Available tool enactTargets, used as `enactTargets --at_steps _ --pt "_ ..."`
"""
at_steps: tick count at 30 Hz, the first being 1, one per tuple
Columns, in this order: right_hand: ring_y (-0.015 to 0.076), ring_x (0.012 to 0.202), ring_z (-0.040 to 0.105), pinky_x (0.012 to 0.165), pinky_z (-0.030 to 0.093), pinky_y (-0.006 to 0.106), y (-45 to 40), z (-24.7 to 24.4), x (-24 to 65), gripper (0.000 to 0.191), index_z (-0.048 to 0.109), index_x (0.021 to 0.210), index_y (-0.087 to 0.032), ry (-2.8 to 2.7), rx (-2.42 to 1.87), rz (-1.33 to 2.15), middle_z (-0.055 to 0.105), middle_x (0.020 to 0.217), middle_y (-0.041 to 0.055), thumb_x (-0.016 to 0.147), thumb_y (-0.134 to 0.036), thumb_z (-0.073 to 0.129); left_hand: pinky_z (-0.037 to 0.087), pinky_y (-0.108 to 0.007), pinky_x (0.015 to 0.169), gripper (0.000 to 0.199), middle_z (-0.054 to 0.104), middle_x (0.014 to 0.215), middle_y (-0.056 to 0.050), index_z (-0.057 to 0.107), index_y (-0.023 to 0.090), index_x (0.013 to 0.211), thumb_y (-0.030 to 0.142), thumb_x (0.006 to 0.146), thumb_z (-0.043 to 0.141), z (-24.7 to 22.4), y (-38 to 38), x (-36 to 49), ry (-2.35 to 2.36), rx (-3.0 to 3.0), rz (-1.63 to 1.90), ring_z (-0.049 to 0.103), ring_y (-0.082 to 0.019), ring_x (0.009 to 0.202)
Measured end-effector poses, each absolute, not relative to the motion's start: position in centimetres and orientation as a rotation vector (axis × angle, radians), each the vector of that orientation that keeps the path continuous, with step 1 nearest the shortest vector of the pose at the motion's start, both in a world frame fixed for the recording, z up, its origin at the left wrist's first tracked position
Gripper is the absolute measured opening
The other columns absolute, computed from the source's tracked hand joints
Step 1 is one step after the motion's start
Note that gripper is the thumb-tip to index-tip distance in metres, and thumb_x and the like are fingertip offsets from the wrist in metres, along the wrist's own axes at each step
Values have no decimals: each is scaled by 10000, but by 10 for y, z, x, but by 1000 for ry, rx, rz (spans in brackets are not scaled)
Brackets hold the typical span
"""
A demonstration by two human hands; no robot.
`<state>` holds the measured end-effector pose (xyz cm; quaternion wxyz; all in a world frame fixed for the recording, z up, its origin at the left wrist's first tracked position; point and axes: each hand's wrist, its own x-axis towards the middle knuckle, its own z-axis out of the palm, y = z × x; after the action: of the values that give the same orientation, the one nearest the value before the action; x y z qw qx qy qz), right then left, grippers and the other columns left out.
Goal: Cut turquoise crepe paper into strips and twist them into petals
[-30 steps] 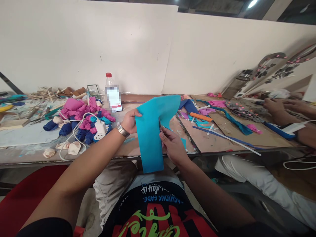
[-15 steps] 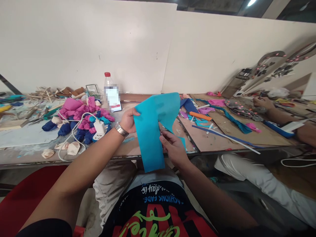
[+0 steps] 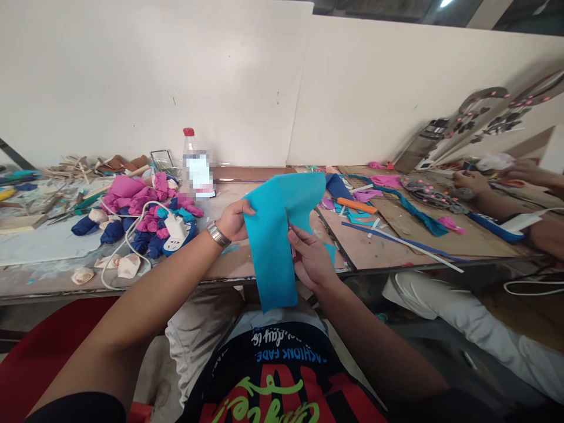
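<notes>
A sheet of turquoise fabric (image 3: 271,252) hangs over my lap at the table's front edge, with one part bending away to the right. My left hand (image 3: 235,220) pinches its upper left edge, thumb on top. At the slit in the middle of the sheet is my right hand (image 3: 311,255), its fingers closed around a small tool, which looks like scissors and is mostly hidden by the fingers. The tool's tip meets the fabric at the slit.
Pink and blue fabric bundles (image 3: 127,194), a white power strip (image 3: 176,232) with its cable and a bottle (image 3: 189,141) stand left. An orange cutter (image 3: 356,205) and strips lie right. Another person's hand (image 3: 471,181) is at the far right.
The fabric and both my hands have shifted slightly right in view. The raised right part of the sheet has sunk a little and changed its fold. A second forearm now shows at the far right.
</notes>
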<state>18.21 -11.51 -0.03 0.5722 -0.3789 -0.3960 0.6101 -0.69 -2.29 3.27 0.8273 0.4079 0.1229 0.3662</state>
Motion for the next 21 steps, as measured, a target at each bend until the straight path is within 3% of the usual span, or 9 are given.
enactTargets --at_steps 9,21 --pt "175 809 651 747 537 324 -117 6 184 401 789 987 -265 -896 -823 1514 744 860 -2 695 -513 910 447 -611 1130 675 768 1196 -160 679 73 1286 176 624 601 31 -20 -10 271 895 777 655 -427 1249" --pt "142 638 546 645 488 304 -112 1 185 418 761 950 -243 -977 -865 1419 614 646 -35 714 -565 885 526 -567 1056 753 798 1101 -100 678 133 1330 125 584 574 32 -24 -6 385 832 772 720 -384 1135"
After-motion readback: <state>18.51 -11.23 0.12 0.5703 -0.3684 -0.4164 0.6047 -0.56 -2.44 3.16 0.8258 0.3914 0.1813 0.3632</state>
